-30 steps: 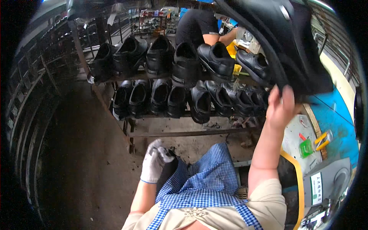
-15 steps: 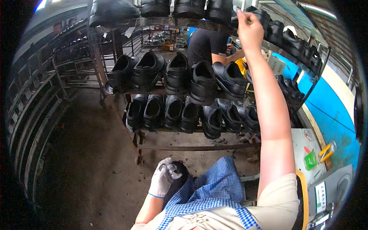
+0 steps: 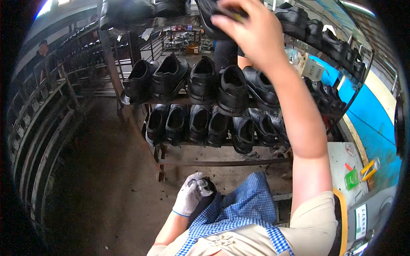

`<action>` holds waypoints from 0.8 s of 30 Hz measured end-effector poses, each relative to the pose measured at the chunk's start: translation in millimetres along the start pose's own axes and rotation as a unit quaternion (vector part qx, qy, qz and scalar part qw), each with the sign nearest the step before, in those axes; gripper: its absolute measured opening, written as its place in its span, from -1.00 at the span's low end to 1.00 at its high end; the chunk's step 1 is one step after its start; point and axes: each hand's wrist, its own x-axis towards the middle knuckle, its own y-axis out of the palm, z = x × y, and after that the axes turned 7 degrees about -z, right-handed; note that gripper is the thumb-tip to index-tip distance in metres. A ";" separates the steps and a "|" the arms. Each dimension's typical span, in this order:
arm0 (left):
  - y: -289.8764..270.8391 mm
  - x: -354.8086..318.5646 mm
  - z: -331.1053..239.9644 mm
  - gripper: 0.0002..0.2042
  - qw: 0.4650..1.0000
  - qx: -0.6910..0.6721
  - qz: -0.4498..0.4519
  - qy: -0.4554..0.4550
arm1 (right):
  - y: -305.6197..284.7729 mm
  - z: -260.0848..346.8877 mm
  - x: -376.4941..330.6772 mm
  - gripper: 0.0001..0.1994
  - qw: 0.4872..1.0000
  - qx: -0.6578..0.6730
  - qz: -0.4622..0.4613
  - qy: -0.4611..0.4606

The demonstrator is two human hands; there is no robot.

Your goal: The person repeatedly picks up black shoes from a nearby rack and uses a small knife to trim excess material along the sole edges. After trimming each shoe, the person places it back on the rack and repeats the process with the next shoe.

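My bare right hand [image 3: 256, 38] is raised to the rack's upper shelf, its fingers closed round the edge of a black shoe [image 3: 208, 23]. That shoe hangs tilted, partly cut off by the top of the view. A small yellowish patch shows between the fingers. Down by my lap, my left hand [image 3: 190, 194] wears a white knitted glove and is closed on a crumpled grey-black thing [image 3: 204, 187] whose kind I cannot make out. Below my right hand, black shoes [image 3: 203, 79] stand in a row on the middle shelf, with another row of shoes [image 3: 199, 121] lower down.
A dark metal rack [image 3: 222, 163] stands in front of me. Further racks [image 3: 51, 94] line the left side. At right, a pale table [image 3: 341, 160] bears a green container [image 3: 351, 179] and a yellow-handled tool [image 3: 370, 169]. Another person, partly hidden, is behind the rack.
My right hand has moved left along the upper shelf and closed on a black shoe, which is now tilted. My left hand has shifted slightly right in view, still holding the dark thing.
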 end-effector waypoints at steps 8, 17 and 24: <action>46.3 11.2 -47.6 -0.20 0.974 0.001 0.102 0.201 | -108.5 85.3 -193.5 -0.57 0.938 0.269 0.217 0.004; 28.0 26.1 -62.5 -0.46 0.933 0.142 -0.132 0.302 | -122.7 96.4 -312.5 -0.81 0.763 0.446 0.421 0.205; 51.4 2.0 -41.8 -0.34 0.909 0.345 -0.013 0.235 | -122.4 72.5 -265.5 -0.75 0.822 0.327 0.324 0.335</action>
